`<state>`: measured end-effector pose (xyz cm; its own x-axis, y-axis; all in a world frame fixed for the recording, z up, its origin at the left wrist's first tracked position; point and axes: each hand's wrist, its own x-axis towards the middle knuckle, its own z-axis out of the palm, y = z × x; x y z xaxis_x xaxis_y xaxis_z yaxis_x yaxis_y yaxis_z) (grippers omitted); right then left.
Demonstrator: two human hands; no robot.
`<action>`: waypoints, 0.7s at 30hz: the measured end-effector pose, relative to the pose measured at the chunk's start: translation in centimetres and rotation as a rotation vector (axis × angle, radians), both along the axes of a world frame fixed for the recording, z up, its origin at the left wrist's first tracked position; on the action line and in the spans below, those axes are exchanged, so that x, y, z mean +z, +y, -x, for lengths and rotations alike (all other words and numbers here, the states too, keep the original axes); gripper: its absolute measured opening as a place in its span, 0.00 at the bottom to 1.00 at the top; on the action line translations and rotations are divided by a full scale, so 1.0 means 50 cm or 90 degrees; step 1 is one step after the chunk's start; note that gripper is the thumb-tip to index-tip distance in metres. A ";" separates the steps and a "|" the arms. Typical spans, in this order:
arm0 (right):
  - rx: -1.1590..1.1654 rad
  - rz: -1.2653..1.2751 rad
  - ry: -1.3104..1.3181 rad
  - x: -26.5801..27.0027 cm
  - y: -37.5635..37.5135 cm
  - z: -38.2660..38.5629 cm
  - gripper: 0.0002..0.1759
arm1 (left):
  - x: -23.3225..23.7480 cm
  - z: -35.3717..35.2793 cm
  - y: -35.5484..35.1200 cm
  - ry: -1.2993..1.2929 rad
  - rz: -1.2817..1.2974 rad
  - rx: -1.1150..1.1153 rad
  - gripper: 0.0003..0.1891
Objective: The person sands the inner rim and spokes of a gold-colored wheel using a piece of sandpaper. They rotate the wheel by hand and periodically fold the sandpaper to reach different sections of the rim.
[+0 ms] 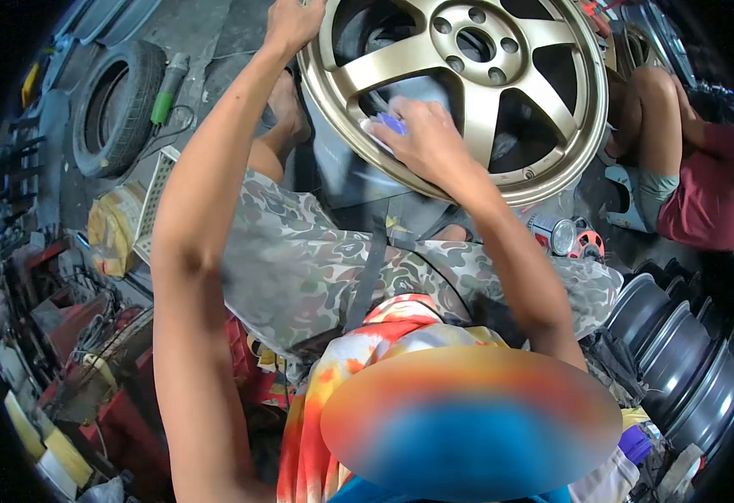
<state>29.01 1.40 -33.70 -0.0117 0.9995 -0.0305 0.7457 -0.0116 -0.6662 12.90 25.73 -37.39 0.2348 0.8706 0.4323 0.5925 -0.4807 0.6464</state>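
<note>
A bronze-gold car wheel rim (480,109) with wide spokes and a ring of lug holes leans in front of my knees, its top cut off by the frame. My left hand (294,23) is at the rim's upper left edge, fingers closed round the outer lip and partly out of frame. My right hand (425,138) is closed on a small purple-and-white cloth (391,123), which lies against the lower left part of the rim between the outer lip and a spoke. The right fingers are slightly blurred.
To the left, a tyre (115,109) stands near a green-and-grey power tool (167,90) with a cord. At right, another person (702,184) sits close by. A metal can (553,233) stands beneath the rim. Several dark wheel rims (677,344) line the lower right.
</note>
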 end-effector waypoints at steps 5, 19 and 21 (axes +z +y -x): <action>0.041 0.045 -0.095 0.105 -0.074 -0.093 0.15 | 0.015 -0.002 -0.002 0.000 0.038 -0.026 0.23; -0.240 -0.047 0.197 0.161 -0.164 -0.175 0.14 | 0.042 0.003 -0.016 0.050 0.038 -0.001 0.25; -0.227 -0.077 0.242 0.174 -0.166 -0.174 0.12 | 0.045 0.009 -0.006 0.087 0.005 0.032 0.26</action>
